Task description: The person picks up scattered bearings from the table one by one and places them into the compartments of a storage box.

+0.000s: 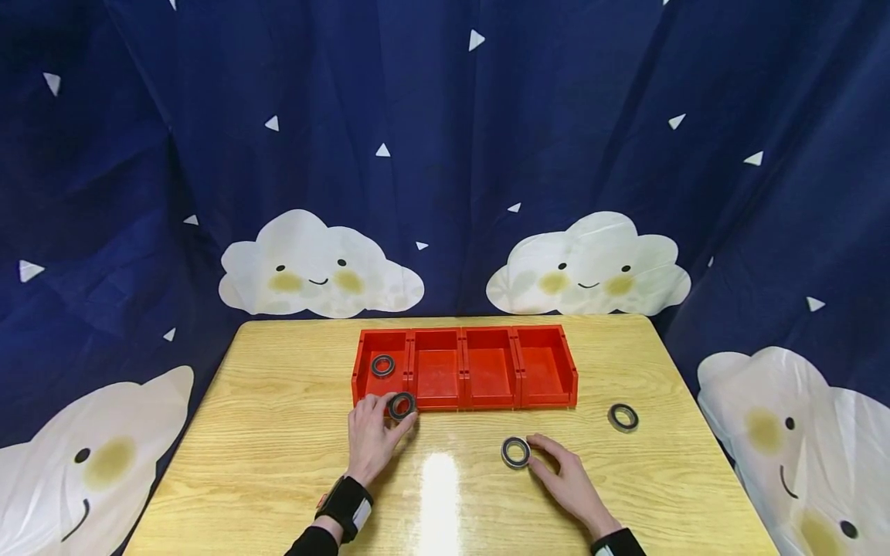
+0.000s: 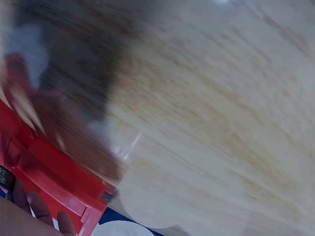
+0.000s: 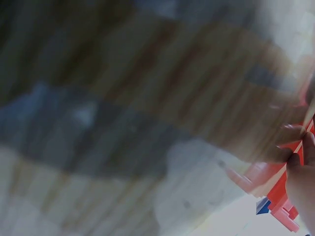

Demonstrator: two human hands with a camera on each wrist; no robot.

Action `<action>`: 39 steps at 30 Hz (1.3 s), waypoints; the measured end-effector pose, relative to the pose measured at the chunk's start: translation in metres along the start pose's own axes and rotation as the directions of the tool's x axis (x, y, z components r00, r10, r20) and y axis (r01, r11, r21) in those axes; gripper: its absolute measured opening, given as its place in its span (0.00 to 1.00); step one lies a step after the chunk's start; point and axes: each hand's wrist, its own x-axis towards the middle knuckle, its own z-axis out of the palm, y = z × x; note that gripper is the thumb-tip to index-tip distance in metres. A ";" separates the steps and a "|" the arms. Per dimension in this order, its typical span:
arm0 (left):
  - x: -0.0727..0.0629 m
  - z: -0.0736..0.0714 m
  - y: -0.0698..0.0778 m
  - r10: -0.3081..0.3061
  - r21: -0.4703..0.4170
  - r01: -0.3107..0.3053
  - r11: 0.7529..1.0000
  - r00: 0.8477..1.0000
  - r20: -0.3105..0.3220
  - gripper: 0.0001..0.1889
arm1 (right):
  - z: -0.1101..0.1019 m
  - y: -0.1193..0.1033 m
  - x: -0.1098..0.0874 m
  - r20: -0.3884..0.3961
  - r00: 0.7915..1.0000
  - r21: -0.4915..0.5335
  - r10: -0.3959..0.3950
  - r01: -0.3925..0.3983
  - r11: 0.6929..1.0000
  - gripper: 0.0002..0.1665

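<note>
In the head view my left hand (image 1: 371,436) pinches a black-sealed ball bearing (image 1: 402,406) between thumb and fingers, at the front edge of the leftmost red bin (image 1: 358,371). Inside that bin lies another bearing (image 1: 383,366). My right hand (image 1: 566,479) has its thumb and forefinger at the right side of a second bearing (image 1: 516,452), low over the table in front of the bins. The left wrist view catches the left hand (image 2: 34,211) and a bit of its dark bearing (image 2: 6,178) at the frame edge. The right wrist view shows only part of the right hand (image 3: 301,172).
Three more red bins (image 1: 436,371) join the leftmost one in a row on the wooden table (image 1: 292,371). A loose bearing (image 1: 623,418) lies on the tabletop at the right. Behind the table hangs a dark blue curtain (image 1: 445,154) with cloud prints.
</note>
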 end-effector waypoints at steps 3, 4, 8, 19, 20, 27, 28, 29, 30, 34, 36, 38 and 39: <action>-0.001 0.002 -0.001 -0.009 0.002 0.009 1.000 1.000 -0.004 0.27 | -0.001 0.001 0.000 0.001 1.000 -0.010 0.007 -0.007 1.000 0.20; -0.001 0.002 -0.002 -0.013 0.005 0.013 1.000 1.000 -0.004 0.27 | -0.001 0.001 0.000 0.003 1.000 -0.009 0.008 -0.008 1.000 0.20; -0.001 0.004 -0.003 -0.027 -0.003 0.027 1.000 1.000 -0.004 0.27 | 0.000 0.002 0.001 0.000 1.000 0.004 0.005 -0.005 1.000 0.20; 0.002 0.000 -0.004 -0.042 0.008 0.042 0.999 0.999 0.001 0.27 | 0.001 0.004 0.001 0.008 0.999 -0.008 0.051 -0.051 0.999 0.20; 0.003 0.000 -0.005 -0.041 0.011 0.041 0.999 0.999 0.000 0.27 | 0.001 0.004 0.001 0.010 0.998 -0.008 0.055 -0.055 0.998 0.20; 0.011 -0.006 -0.007 -0.045 0.024 0.045 0.999 0.999 -0.007 0.28 | 0.001 0.005 0.002 0.017 0.998 -0.008 0.054 -0.054 0.998 0.20; 0.012 -0.006 -0.007 -0.051 0.021 0.051 0.998 0.999 -0.004 0.28 | 0.001 0.004 0.002 0.017 0.998 -0.008 0.056 -0.056 0.998 0.20; 0.013 -0.007 -0.007 -0.054 0.022 0.054 0.998 0.999 -0.004 0.28 | 0.001 0.004 0.002 0.018 0.998 -0.006 0.058 -0.058 0.998 0.20; 0.014 -0.008 -0.007 -0.058 0.025 0.058 0.998 0.998 -0.002 0.29 | 0.000 0.004 0.002 0.018 0.998 -0.005 0.059 -0.059 0.998 0.20; 0.019 -0.009 -0.009 -0.066 0.045 0.066 0.997 0.998 0.004 0.29 | 0.000 0.003 0.002 0.020 0.998 0.001 0.060 -0.060 0.998 0.20; 0.022 -0.009 -0.010 -0.063 0.063 0.062 0.996 0.998 0.002 0.30 | -0.001 0.002 0.002 0.024 0.998 0.006 0.059 -0.060 0.998 0.20; 0.025 -0.010 -0.010 -0.061 0.079 0.060 0.995 0.998 0.002 0.30 | -0.001 0.001 0.002 0.028 0.998 0.012 0.059 -0.059 0.998 0.20; 0.027 -0.011 -0.011 -0.059 0.088 0.059 0.994 0.998 0.000 0.30 | -0.002 0.000 0.002 0.028 0.998 0.014 0.058 -0.059 0.998 0.20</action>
